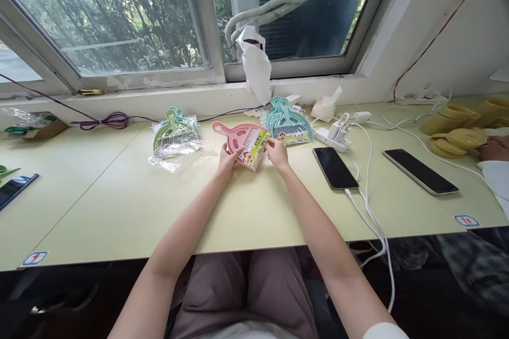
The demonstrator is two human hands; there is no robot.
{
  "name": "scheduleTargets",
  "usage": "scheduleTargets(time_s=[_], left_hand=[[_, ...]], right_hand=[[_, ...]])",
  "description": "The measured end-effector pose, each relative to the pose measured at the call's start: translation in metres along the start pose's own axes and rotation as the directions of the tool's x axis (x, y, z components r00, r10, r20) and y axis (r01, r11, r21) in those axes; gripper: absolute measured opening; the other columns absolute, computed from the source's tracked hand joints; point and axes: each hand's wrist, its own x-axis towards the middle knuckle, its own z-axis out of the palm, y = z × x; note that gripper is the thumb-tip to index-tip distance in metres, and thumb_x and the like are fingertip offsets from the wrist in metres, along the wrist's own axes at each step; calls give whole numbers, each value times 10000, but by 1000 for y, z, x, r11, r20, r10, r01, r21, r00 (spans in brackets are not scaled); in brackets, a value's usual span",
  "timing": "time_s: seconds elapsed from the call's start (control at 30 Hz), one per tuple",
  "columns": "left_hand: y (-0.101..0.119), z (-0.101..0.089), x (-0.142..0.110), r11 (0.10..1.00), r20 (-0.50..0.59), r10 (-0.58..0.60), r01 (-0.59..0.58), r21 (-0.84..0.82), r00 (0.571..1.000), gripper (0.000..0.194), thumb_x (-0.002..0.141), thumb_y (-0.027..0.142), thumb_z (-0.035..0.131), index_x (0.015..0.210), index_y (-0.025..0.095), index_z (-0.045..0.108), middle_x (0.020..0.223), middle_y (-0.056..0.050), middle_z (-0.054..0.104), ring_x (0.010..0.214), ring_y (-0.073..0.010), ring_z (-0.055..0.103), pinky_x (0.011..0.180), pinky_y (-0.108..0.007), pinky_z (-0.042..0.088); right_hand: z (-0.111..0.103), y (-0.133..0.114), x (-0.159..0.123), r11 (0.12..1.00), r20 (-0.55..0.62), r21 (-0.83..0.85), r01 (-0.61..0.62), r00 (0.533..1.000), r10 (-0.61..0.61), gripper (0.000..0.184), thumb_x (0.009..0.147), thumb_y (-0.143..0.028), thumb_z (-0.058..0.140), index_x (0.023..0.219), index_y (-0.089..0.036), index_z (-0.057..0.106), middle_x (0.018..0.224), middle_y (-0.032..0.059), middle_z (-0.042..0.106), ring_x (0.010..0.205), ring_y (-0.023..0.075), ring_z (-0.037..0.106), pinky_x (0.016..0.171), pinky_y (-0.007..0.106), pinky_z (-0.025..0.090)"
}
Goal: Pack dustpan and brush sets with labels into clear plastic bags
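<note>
Between my hands, just over the table, is a pink dustpan and brush set (237,136) with a yellow-green printed card label (255,149) across its wide end. My left hand (228,160) is closed on its lower left edge. With pinched fingers, my right hand (275,151) grips the label end on the right. Close by on the right lies a pile of teal dustpan and brush sets (290,123), with similar labels. On the left, green and teal dustpan sets (175,130) lie in clear plastic wrapping (172,158).
A charging phone (335,168) and a white power strip (333,139) with trailing cables lie to the right. Farther right are another phone (420,171), yellow rolls (449,118) and another person's hand (493,148). A cardboard box (37,126) sits far left; a window runs behind.
</note>
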Motion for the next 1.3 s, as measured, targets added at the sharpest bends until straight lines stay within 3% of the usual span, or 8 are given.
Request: scheduleTargets(time_s=[0.1, 0.23, 0.47, 0.6, 0.7, 0.8, 0.97, 1.3], left_hand=[[1, 1, -2, 1000, 23, 9, -9, -11, 1000, 655, 576, 356, 845, 1119, 202, 513, 1097, -94, 646, 925, -234, 668, 788, -388, 567], [-1, 2, -3, 999, 69, 45, -47, 24, 997, 720, 503, 234, 875, 1123, 201, 511, 1135, -94, 637, 1028, -259, 639, 865, -416, 546], [0, -2, -2, 996, 55, 65, -68, 60, 996, 719, 475, 197, 873, 1112, 180, 540, 1147, -109, 638, 1074, -284, 619, 893, -446, 532], [6, -9, 1, 999, 21, 45, -44, -12, 999, 743, 465, 195, 874, 1128, 186, 538, 1148, -105, 642, 1049, -286, 632, 870, -456, 542], [12, -11, 1, 996, 30, 40, -38, -82, 999, 745, 456, 181, 872, 1125, 180, 544, 1150, -105, 645, 1056, -296, 629, 872, -469, 542], [16, -9, -1, 988, 85, 59, -45, -150, 995, 743, 463, 168, 869, 1137, 182, 555, 1164, -103, 643, 1080, -301, 621, 911, -479, 529], [16, -5, -6, 982, 169, 68, -36, -183, 983, 785, 463, 142, 870, 1181, 193, 558, 1183, -102, 638, 1124, -310, 596, 944, -495, 515], [12, -12, 0, 994, 231, 78, -59, -88, 970, 742, 467, 136, 866, 1149, 168, 575, 1145, -115, 648, 1091, -306, 602, 930, -492, 498]], right_hand=[[1, 1, -3, 976, -46, -213, 46, 997, -57, 205, 866, -312, 490, 732, -225, 619, 721, -12, 691, 556, 133, 536, 577, 249, 361], [0, 3, -4, 968, -88, -244, 51, 993, -75, 247, 885, -347, 471, 728, -228, 620, 754, 0, 705, 614, 151, 566, 605, 252, 354], [5, 6, -5, 986, -133, -115, 123, 981, -138, 123, 840, -320, 535, 873, -238, 620, 716, -7, 673, 588, 155, 541, 611, 250, 344], [10, 0, -11, 988, -128, -81, 128, 982, -138, 201, 859, -416, 519, 928, -238, 583, 733, -16, 657, 575, 142, 549, 608, 240, 369], [17, -1, -15, 993, -159, -85, 88, 982, -101, 338, 880, -546, 444, 841, -226, 547, 782, 11, 649, 658, 149, 588, 635, 244, 415], [26, 3, -14, 994, -203, 108, -2, 979, 24, 391, 835, -595, 491, 984, -233, 496, 989, 54, 644, 810, 171, 625, 610, 253, 485], [38, 8, -13, 838, 108, 513, -186, 982, 152, 366, 782, -430, 621, 1062, -241, 480, 1102, 59, 649, 930, 191, 656, 635, 291, 572], [34, 12, -13, 801, 245, 539, -261, 958, 147, 293, 713, -301, 687, 953, -226, 537, 982, 41, 697, 811, 197, 694, 674, 342, 600]])
